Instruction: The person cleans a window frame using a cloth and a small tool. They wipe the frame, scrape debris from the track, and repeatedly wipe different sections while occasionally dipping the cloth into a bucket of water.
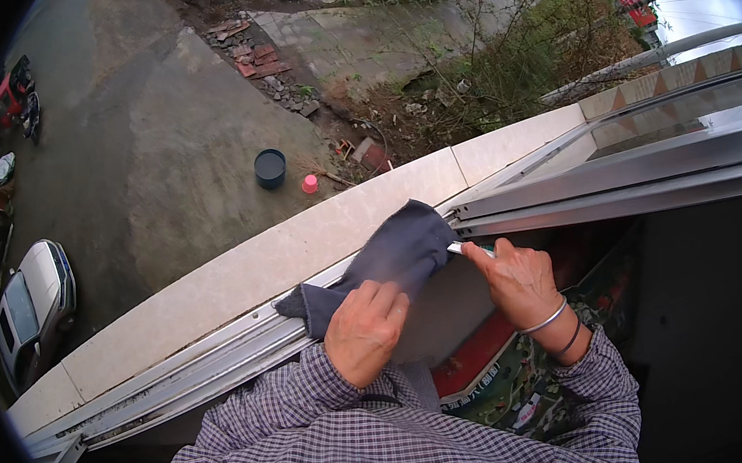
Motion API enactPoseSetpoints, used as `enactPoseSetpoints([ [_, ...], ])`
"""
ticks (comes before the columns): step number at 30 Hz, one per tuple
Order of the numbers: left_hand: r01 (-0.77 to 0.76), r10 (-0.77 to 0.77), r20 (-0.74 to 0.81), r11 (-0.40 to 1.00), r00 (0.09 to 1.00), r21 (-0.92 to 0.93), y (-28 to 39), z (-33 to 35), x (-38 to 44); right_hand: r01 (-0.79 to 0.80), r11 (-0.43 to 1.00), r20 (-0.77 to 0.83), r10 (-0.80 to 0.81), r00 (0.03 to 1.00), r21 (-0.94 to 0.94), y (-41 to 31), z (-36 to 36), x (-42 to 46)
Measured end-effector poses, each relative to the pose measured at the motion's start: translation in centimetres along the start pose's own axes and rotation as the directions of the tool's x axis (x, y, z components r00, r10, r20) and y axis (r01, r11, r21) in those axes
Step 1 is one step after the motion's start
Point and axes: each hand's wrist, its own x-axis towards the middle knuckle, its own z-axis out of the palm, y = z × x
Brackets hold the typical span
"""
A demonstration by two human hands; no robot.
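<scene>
A dark grey cloth [390,250] lies draped across the aluminium window track [222,366] and reaches onto the tiled outer sill [265,259]. My left hand [367,332] grips the cloth's near edge with curled fingers. To its right, my right hand [521,276] holds a slim tool with a pale flat end [456,247], the index finger stretched along it. That end touches or lies very close to the cloth's right edge; the rest of the tool is hidden in the hand. Dark grime marks the track's left stretch.
The metal-framed sliding window sash [623,181] stands just right of the cloth. Beyond the sill is a drop to a concrete yard [179,150] with a dark bucket [270,169], a pink bucket [310,184] and a white car [33,304]. Printed fabric or sacking [509,386] lies below my right arm.
</scene>
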Motion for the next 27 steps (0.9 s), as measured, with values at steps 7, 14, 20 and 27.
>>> enactPoseSetpoints([
  [7, -0.026, 0.025, -0.022, 0.999, 0.999, -0.036, 0.0, 0.8, 0.4, 0.0, 0.997, 0.096, 0.008, 0.995, -0.081, -0.9, 2.2, 1.5],
  [14, -0.004, 0.002, -0.094, 1.0, 0.996, -0.022, -0.9, 0.1, -1.1, -0.176, 0.971, 0.122, 0.157, 0.98, 0.161, -1.2, 5.2, -0.9],
  [20, -0.069, 0.052, -0.199, 0.995, 0.979, -0.078, -2.0, -0.1, -1.6, -0.09, 0.934, 0.145, 0.041, 0.989, 0.346, 1.7, 5.5, -0.4],
  [27, 0.003, -0.013, -0.077, 0.991, 0.997, -0.132, -3.0, -2.6, -4.6, -0.004, 0.921, 0.094, -0.035, 0.995, 0.39, -0.1, 5.2, -0.5],
])
